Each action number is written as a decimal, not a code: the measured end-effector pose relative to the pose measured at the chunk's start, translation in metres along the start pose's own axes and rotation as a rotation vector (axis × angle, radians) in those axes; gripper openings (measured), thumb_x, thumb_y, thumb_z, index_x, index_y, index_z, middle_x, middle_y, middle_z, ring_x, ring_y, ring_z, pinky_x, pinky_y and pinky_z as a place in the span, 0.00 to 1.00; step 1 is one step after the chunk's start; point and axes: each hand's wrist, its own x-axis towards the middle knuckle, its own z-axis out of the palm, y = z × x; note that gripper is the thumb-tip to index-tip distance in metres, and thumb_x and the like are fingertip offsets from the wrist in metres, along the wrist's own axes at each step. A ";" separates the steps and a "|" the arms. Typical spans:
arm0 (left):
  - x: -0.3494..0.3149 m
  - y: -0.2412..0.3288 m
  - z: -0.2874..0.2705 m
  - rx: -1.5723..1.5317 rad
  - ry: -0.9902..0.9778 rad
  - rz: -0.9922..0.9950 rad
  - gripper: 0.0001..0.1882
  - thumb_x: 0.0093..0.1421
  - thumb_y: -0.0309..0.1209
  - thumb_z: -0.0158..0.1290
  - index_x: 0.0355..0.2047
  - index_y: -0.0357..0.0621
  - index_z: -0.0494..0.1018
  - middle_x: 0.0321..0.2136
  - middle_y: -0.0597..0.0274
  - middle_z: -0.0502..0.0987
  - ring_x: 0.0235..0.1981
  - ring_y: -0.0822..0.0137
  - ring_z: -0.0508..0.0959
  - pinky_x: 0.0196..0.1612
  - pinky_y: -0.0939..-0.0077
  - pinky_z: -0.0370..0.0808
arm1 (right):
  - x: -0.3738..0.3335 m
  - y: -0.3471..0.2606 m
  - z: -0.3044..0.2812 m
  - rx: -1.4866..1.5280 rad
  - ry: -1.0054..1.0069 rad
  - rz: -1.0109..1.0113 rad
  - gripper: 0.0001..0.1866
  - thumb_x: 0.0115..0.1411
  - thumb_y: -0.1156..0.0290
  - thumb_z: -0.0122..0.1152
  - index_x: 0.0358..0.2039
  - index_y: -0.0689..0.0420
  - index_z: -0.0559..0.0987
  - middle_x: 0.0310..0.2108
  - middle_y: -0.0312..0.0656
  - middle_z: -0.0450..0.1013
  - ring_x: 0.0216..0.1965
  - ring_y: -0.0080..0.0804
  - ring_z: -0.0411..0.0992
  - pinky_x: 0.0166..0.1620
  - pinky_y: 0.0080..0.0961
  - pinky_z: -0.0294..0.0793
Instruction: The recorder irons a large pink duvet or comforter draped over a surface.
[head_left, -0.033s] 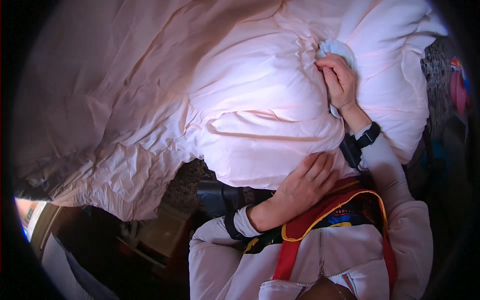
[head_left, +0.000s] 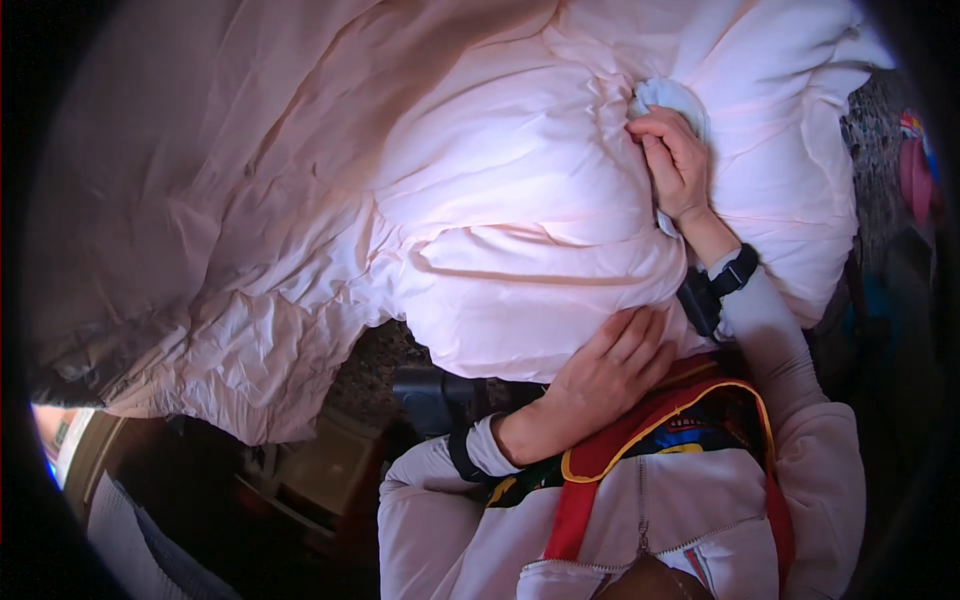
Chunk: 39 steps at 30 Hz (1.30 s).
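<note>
A large pale pink quilt [head_left: 520, 170] lies in puffy folds before me and over my lap. My right hand [head_left: 679, 165] is on it, fingers curled and thumb drawn in, the fingertips at a gathered crease. What they pinch, if anything, is too small to make out. Just beyond the knuckles, a rounded, pale bluish-white cloth piece [head_left: 684, 103] shows, partly under the hand. A small white tab [head_left: 666, 223] pokes out by the wrist. Nearer my body, my left hand [head_left: 622, 357] lies on the quilt's near bulge, its fingers stretched and slightly apart, its thumb hidden.
I wear a red apron [head_left: 610, 445] with yellow trim over a light jacket. Dark boxy devices [head_left: 432, 397] sit near both wrists. At lower left is a dim beige box-like thing [head_left: 325, 462]. A pink object [head_left: 914, 180] stands at the far right beside speckled flooring [head_left: 873, 135].
</note>
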 end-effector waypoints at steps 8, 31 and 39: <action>0.001 -0.001 0.001 -0.033 0.012 -0.013 0.24 0.51 0.35 0.47 0.50 0.44 0.71 0.52 0.50 0.69 0.56 0.56 0.68 0.59 0.63 0.63 | -0.001 0.004 0.000 0.003 0.001 -0.031 0.07 0.59 0.75 0.51 0.33 0.58 0.79 0.34 0.43 0.77 0.43 0.50 0.72 0.52 0.38 0.69; -0.003 0.000 0.010 0.095 0.075 0.029 0.22 0.53 0.34 0.47 0.48 0.41 0.71 0.51 0.50 0.70 0.55 0.56 0.67 0.61 0.61 0.59 | 0.004 0.002 0.001 0.026 -0.019 -0.031 0.08 0.59 0.75 0.49 0.33 0.60 0.77 0.33 0.44 0.76 0.39 0.45 0.72 0.45 0.33 0.70; -0.005 0.002 0.014 0.107 0.096 0.028 0.21 0.54 0.34 0.47 0.49 0.42 0.71 0.51 0.50 0.70 0.56 0.56 0.67 0.62 0.61 0.59 | 0.002 0.002 0.000 0.029 -0.010 -0.029 0.08 0.59 0.75 0.49 0.34 0.60 0.78 0.34 0.44 0.76 0.39 0.43 0.73 0.45 0.31 0.71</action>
